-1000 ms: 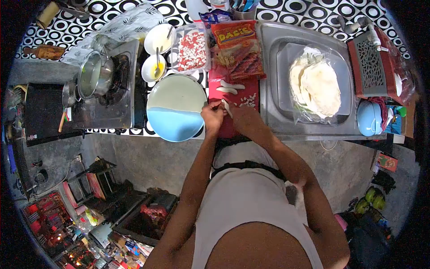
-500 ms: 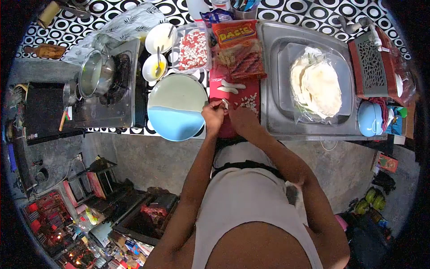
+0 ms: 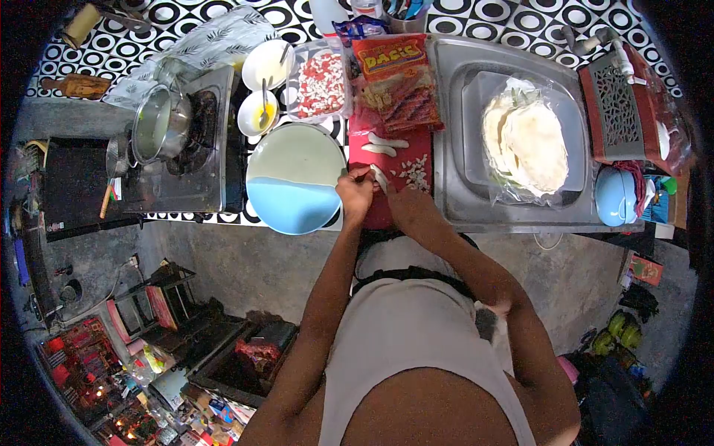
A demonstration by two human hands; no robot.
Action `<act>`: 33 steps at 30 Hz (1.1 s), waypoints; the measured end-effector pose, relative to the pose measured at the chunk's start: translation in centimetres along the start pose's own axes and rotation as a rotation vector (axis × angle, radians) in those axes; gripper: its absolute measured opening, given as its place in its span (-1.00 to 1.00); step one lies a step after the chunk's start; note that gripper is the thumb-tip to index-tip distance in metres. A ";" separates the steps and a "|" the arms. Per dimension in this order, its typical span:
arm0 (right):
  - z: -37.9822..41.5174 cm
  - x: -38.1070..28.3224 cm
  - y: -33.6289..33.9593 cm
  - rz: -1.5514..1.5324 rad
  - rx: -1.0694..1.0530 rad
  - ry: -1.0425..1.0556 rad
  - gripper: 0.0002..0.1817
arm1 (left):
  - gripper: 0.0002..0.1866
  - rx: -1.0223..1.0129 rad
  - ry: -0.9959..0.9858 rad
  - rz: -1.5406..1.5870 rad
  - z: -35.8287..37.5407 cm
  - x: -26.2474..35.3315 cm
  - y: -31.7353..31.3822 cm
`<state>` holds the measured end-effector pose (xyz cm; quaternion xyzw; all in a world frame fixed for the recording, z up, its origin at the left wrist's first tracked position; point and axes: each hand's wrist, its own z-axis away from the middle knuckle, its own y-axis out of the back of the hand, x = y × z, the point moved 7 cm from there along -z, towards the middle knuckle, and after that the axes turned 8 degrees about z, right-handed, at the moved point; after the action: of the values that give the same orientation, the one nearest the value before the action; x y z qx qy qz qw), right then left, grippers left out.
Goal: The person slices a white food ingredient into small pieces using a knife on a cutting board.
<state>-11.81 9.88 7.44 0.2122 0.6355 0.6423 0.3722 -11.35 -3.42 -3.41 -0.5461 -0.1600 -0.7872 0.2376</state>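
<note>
My left hand [image 3: 355,190] is closed, its fingertips pinching a white food stick [image 3: 380,178] against the red cutting board [image 3: 379,214]. Close by on the right, my right hand [image 3: 411,207] is closed too, near the other end of the stick; what it grips is hidden under the fingers. Two more white food sticks [image 3: 381,149] lie on the board beyond my hands. Small chopped white pieces [image 3: 413,172] are scattered on the board's right side.
Left of the board stands a blue-and-white bowl [image 3: 294,204], with a tub of red and white pieces [image 3: 320,83] behind it. A red food packet [image 3: 394,82] covers the board's far end. Bagged flatbreads [image 3: 528,145] lie over the sink [image 3: 461,215]. A pot [image 3: 160,126] sits on the stove.
My right hand has shifted slightly right and toward me, uncovering more of the white stick. My left hand stays nearly in place.
</note>
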 end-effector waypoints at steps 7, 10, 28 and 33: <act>0.8 0.0 0.0 0.014 -0.004 0.006 -0.85 | -0.91 -0.004 -0.027 0.013 0.3 0.6 -0.2; 0.9 0.4 -0.9 0.016 -0.111 -0.068 -0.86 | -0.90 0.011 -0.004 0.004 0.6 1.3 -0.3; -2.0 1.4 -3.1 -0.120 -0.147 -0.082 -0.63 | -0.91 -0.002 -0.001 0.018 0.0 -0.3 0.0; -2.3 1.1 -2.0 -0.154 -0.147 -0.101 -0.62 | -0.90 -0.002 0.009 0.017 0.3 0.4 -0.2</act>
<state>-13.82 9.06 5.02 0.1669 0.5814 0.6454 0.4664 -11.29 -3.20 -2.91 -0.5441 -0.1535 -0.7878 0.2445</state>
